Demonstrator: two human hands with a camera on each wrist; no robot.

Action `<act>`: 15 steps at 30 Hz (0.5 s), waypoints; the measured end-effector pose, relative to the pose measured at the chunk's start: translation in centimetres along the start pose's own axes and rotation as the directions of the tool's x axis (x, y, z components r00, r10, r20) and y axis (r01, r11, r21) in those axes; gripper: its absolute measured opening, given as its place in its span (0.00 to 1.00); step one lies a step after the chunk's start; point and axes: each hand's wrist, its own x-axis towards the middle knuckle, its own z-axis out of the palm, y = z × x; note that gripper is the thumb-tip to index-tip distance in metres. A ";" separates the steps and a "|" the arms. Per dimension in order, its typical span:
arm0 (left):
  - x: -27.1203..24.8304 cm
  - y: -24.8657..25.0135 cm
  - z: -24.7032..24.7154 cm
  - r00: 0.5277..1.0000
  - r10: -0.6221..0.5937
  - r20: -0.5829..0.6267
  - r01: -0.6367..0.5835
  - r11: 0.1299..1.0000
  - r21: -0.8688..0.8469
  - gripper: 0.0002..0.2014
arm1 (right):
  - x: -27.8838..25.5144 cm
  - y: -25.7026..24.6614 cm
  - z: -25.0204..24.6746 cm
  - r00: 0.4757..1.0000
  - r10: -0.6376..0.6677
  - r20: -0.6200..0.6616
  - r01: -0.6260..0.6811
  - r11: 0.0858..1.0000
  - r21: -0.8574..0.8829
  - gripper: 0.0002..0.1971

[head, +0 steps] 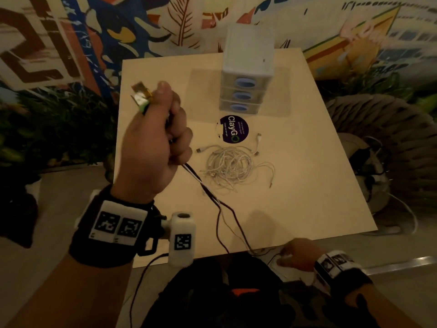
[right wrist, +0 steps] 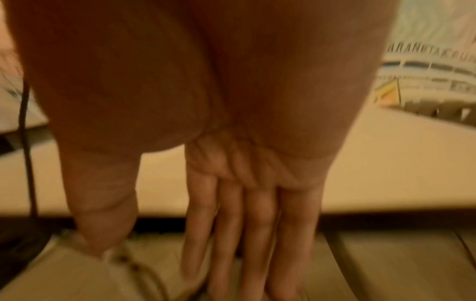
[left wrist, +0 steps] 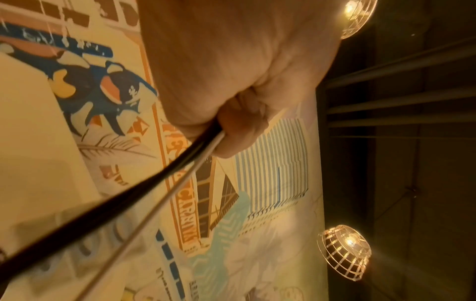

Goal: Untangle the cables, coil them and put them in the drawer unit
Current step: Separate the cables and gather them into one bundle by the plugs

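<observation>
Bright painted walls stand behind a pale wood counter (head: 295, 197). At the far side of the counter sits a white drawer unit (head: 247, 67) with three drawers, all pushed in, each with a blue oval handle. Just in front of it is a round dark sticker (head: 233, 129). Near the sticker lies a loose pile of white cables (head: 233, 168), with plug ends poking out at the sides.

The left hand (head: 153, 143) is held up over the left part of the counter. Its fingers are curled tight in a fist round a bunch of cables (head: 212, 197), some black and one white. Small plug ends (head: 140, 99) stick out of the top of the fist. In the left wrist view the black and white cables (left wrist: 144, 195) run out from under the fingers side by side.

The bunch runs down across the counter to the right hand (head: 298, 255) at the near edge. In the right wrist view the fingers (right wrist: 257, 234) are straight and close together, pointing down. The thumb (right wrist: 103, 203) touches a cable (right wrist: 139, 270) there, but the picture is blurry, so I cannot tell if the hand holds it.
</observation>
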 end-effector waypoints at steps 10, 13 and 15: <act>-0.5 -3.3 2.1 0.946 0.094 0.309 -0.126 0.988 0.086 0.11 | -10.5 -16.8 -16.0 0.686 -0.508 -0.521 0.713 0.614 0.340 0.23; 0.3 -2.9 1.9 0.954 0.102 0.283 -0.140 0.983 0.120 0.10 | -8.8 -20.0 -15.1 0.729 -0.553 -0.403 0.683 0.620 0.385 0.09; 1.0 -2.9 1.1 0.960 0.109 0.257 -0.167 0.961 0.220 0.11 | -7.7 -20.5 -14.3 0.729 -0.528 -0.435 0.684 0.582 0.440 0.21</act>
